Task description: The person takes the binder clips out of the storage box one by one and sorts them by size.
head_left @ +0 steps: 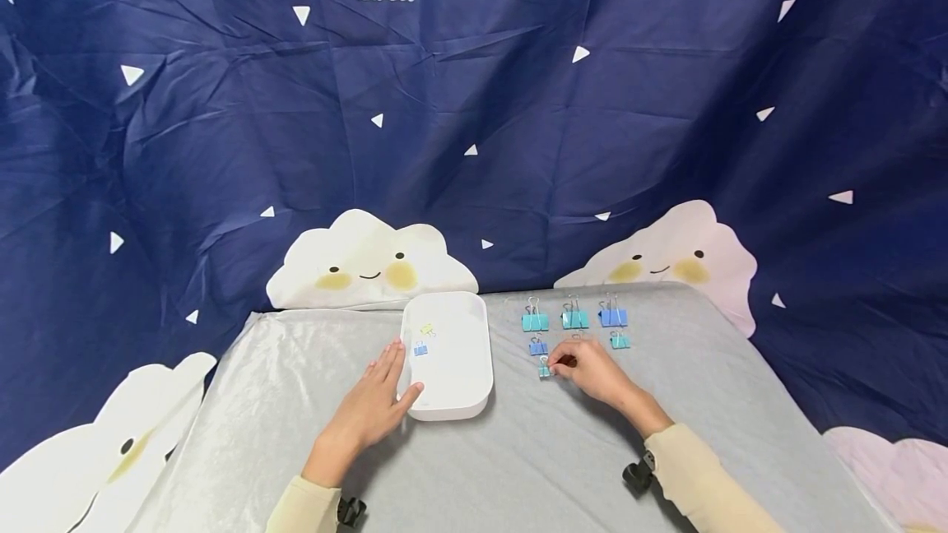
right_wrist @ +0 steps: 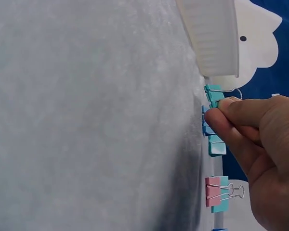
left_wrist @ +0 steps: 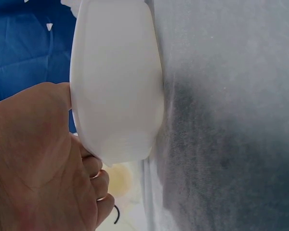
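My left hand (head_left: 376, 398) rests on the left rim of a white plastic tray (head_left: 452, 377), fingers fairly straight along the side, thumb by the near corner. Inside the tray lie a small blue binder clip (head_left: 420, 349) and a yellow-green one (head_left: 427, 329). Thumb and fingertips of my right hand (head_left: 591, 370) pinch a small teal binder clip (head_left: 544, 371) at the front of a group on the cloth. Just behind it stands a blue binder clip (head_left: 538, 349). A pink binder clip (right_wrist: 213, 191) shows in the right wrist view; my hand mostly covers it in the head view.
Two larger teal clips (head_left: 535, 322) and a larger blue clip (head_left: 613, 317) form the back row. Another teal clip (head_left: 620, 342) stands right of my right hand. Grey cloth (head_left: 489, 475) covers the table; a navy curtain (head_left: 474, 89) hangs behind.
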